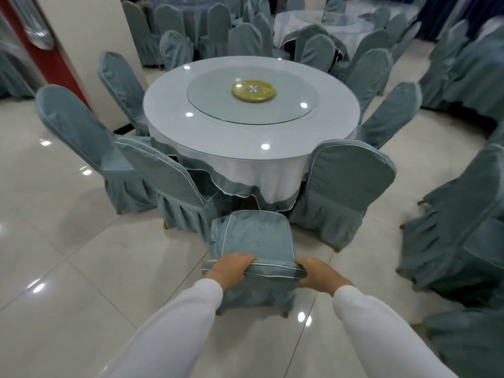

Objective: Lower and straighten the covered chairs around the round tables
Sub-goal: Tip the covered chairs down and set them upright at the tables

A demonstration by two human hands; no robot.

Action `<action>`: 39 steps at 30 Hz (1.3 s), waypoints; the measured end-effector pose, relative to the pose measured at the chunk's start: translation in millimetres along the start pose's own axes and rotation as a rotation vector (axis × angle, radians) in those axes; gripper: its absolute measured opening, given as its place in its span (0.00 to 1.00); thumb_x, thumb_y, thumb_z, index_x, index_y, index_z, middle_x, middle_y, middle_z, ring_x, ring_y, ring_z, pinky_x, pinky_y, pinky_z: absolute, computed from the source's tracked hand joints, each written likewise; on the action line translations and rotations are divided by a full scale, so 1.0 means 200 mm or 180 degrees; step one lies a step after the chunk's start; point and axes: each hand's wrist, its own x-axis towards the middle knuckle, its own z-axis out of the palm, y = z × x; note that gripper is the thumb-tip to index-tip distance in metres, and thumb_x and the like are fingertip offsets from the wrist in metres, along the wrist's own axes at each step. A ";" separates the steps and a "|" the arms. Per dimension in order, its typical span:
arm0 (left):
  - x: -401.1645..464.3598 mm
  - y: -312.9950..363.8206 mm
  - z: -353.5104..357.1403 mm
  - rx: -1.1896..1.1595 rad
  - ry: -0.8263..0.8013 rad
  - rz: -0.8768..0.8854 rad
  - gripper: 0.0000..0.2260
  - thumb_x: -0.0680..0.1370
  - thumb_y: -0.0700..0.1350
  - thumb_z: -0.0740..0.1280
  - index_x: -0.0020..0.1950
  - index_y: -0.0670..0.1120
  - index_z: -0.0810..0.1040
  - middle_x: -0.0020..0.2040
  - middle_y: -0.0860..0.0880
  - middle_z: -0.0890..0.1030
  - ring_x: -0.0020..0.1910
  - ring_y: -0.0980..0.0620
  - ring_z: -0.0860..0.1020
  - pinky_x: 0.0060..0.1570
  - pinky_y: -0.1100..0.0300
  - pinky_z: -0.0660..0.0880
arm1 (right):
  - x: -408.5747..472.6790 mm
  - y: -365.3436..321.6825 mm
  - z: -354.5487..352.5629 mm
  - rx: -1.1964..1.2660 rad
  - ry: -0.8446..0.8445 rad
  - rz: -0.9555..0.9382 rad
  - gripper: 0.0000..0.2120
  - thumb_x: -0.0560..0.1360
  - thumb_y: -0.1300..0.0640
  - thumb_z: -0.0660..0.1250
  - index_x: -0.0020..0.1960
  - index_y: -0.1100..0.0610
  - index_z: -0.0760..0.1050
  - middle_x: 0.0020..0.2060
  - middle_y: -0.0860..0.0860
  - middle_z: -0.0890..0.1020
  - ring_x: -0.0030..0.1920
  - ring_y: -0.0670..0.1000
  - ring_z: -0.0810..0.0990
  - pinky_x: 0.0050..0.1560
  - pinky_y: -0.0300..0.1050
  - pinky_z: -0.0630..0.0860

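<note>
Both hands on the top edge of the covered chair point(252, 241) nearest the person; chair stands at the near side of the round table point(251, 105), in the gap between two neighbouring chairs, one leaning in from the left point(163, 175) and one upright on the right point(351, 175). Left hand point(231, 268) grips the left corner of the backrest top, fingers curled over the piped edge; right hand point(316, 274) grips the right corner the same way. Hands set apart, one at each end of the top rail, white sleeves point(185, 317) reaching forward. Handling, by judgement: the cover is soft, loose cloth with a pleated skirt, so it will slide and bunch over the frame beneath; a hold on cloth alone would likely slip. The stiff frame under the top rail is the sound place to grip, and that is where both hands sit. Chair probably moderate in weight, movable with two hands. The tiled floor point(68, 255) looks glossy, so the legs may skate rather than drag. The seat faces the table, its front close to the hanging tablecloth point(272, 175). Whether all the legs are down cannot be told; the skirt hides them.
</note>
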 end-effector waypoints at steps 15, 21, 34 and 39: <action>0.22 -0.10 -0.01 0.0691 0.0039 -0.0083 0.22 0.77 0.40 0.65 0.70 0.54 0.72 0.61 0.44 0.80 0.60 0.39 0.79 0.59 0.48 0.74 | 0.11 0.04 -0.04 -0.0963 0.0589 -0.0061 0.11 0.74 0.53 0.68 0.56 0.47 0.81 0.47 0.50 0.84 0.48 0.55 0.82 0.49 0.49 0.77; 0.36 -0.15 -0.08 0.0633 0.0064 -0.0092 0.20 0.77 0.40 0.66 0.67 0.56 0.73 0.59 0.46 0.81 0.58 0.40 0.80 0.56 0.49 0.75 | 0.22 0.04 -0.13 -0.1092 0.0657 -0.0106 0.11 0.76 0.53 0.67 0.57 0.47 0.81 0.48 0.50 0.84 0.49 0.55 0.82 0.48 0.46 0.74; 0.90 -0.18 -0.31 0.0463 0.0202 -0.0341 0.16 0.76 0.37 0.65 0.60 0.55 0.74 0.53 0.46 0.81 0.53 0.41 0.81 0.51 0.49 0.76 | 0.64 0.24 -0.46 -0.0967 0.0587 -0.0101 0.11 0.81 0.52 0.62 0.63 0.47 0.72 0.56 0.50 0.84 0.53 0.57 0.82 0.54 0.52 0.79; 0.92 -0.32 -0.36 0.0066 -0.0019 -0.0575 0.15 0.73 0.42 0.66 0.58 0.56 0.75 0.51 0.48 0.82 0.50 0.43 0.81 0.48 0.52 0.77 | 0.75 0.26 -0.51 -0.0579 -0.0022 -0.0414 0.18 0.80 0.54 0.62 0.68 0.44 0.64 0.60 0.51 0.81 0.54 0.58 0.82 0.56 0.55 0.80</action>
